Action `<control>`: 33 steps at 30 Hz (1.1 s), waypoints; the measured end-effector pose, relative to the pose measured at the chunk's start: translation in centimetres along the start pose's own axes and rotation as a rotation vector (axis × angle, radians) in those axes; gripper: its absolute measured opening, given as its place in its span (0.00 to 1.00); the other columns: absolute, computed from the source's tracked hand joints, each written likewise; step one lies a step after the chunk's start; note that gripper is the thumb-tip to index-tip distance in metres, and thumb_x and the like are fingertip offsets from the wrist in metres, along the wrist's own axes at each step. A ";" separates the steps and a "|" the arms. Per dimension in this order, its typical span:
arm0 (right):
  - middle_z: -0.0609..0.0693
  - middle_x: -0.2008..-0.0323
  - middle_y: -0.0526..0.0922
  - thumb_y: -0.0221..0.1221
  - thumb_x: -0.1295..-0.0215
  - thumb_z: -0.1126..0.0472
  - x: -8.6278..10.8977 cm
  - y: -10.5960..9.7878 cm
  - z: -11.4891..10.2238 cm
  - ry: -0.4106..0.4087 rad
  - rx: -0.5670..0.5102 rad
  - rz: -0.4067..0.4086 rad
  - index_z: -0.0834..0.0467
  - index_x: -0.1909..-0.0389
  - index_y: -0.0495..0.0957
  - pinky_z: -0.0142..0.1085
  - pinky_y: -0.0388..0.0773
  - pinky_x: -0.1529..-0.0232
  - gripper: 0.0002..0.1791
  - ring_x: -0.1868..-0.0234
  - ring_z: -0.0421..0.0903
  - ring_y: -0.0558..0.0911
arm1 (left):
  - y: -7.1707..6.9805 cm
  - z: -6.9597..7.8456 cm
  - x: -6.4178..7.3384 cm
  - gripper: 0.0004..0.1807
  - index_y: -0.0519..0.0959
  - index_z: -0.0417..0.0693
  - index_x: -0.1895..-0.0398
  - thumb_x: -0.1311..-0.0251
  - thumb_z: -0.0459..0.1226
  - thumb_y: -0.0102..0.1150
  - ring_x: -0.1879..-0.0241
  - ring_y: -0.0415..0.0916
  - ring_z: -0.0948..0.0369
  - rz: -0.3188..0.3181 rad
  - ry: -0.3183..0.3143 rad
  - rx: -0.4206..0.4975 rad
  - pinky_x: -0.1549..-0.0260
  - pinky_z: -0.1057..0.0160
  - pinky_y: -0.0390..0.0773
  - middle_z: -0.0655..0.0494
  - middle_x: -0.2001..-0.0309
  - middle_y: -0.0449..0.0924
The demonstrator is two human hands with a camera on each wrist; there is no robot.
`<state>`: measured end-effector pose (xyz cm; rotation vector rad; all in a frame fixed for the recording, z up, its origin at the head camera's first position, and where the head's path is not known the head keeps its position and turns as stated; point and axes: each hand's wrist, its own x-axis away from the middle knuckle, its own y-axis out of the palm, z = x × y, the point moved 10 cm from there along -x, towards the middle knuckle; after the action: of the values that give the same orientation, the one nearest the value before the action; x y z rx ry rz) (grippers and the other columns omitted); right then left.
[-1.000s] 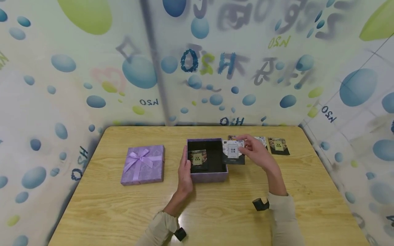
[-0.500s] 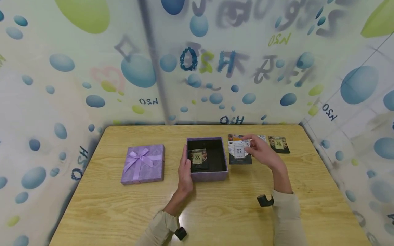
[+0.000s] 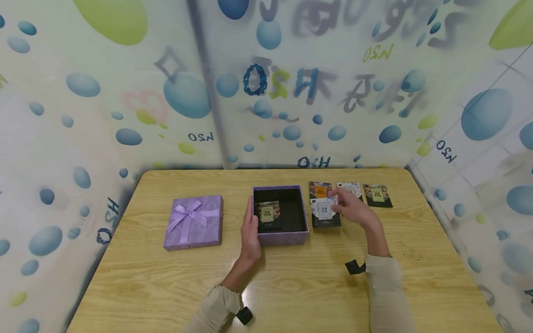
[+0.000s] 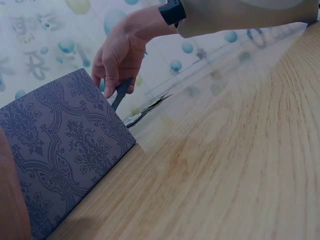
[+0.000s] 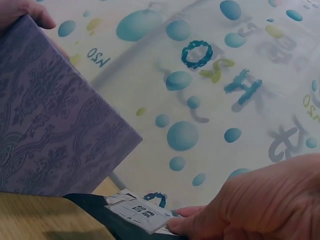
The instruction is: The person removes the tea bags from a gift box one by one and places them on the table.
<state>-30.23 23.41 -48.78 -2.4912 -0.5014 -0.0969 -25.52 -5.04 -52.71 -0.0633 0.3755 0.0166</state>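
Note:
My right hand (image 3: pixel 353 208) pinches a flat black-and-white packet (image 3: pixel 324 212) by its right edge, to the right of the purple box (image 3: pixel 283 238). In the right wrist view the thumb lies on the face of this packet (image 5: pixel 142 212), on its white label. The left hand (image 3: pixel 251 233) rests with straight fingers along the left wall of the box. Inside the open box a dark packet with a yellow-green label (image 3: pixel 268 213) lies at the left, and the black bottom shows beside it. The left wrist view shows the patterned box wall (image 4: pixel 70 150).
A purple lid with a ribbon bow (image 3: pixel 195 223) lies left of the box. Along the back right are an orange-labelled packet (image 3: pixel 319 188), a white packet (image 3: pixel 349 188) partly behind the right hand, and a dark packet with a yellow-green label (image 3: pixel 377 195). A printed wall covering stands behind the table.
My right hand has carried the black-and-white packet from the box's right rim to the right, then lower and nearer, beside the box. The left hand and the box have stayed in place.

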 end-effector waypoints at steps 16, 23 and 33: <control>0.56 0.66 0.70 0.55 0.22 0.70 -0.5 2.1 3.9 0.101 0.028 -0.017 0.68 0.38 0.70 0.43 0.66 0.65 0.16 0.67 0.50 0.68 | -0.1 0.3 0.0 0.30 0.48 0.37 0.16 0.18 0.33 0.29 0.18 0.42 0.44 0.032 0.052 0.018 0.25 0.72 0.45 0.34 0.18 0.46; 0.53 0.71 0.67 0.56 0.22 0.68 -0.1 2.5 5.0 0.125 0.048 0.022 0.69 0.39 0.69 0.40 0.66 0.68 0.16 0.71 0.48 0.67 | -0.1 0.4 0.0 0.31 0.46 0.40 0.15 0.17 0.35 0.27 0.17 0.41 0.46 0.022 0.032 0.019 0.24 0.71 0.44 0.39 0.17 0.46; 0.52 0.72 0.68 0.56 0.22 0.66 0.2 2.7 5.6 0.192 0.103 0.067 0.68 0.38 0.66 0.39 0.66 0.71 0.18 0.75 0.46 0.66 | 0.0 0.2 0.0 0.31 0.45 0.42 0.15 0.17 0.37 0.26 0.17 0.40 0.48 0.007 0.021 0.021 0.24 0.71 0.43 0.39 0.16 0.45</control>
<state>-29.29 24.64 -54.78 -2.3655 -0.3343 -0.2744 -25.42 -5.02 -52.54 -0.0420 0.3967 0.0187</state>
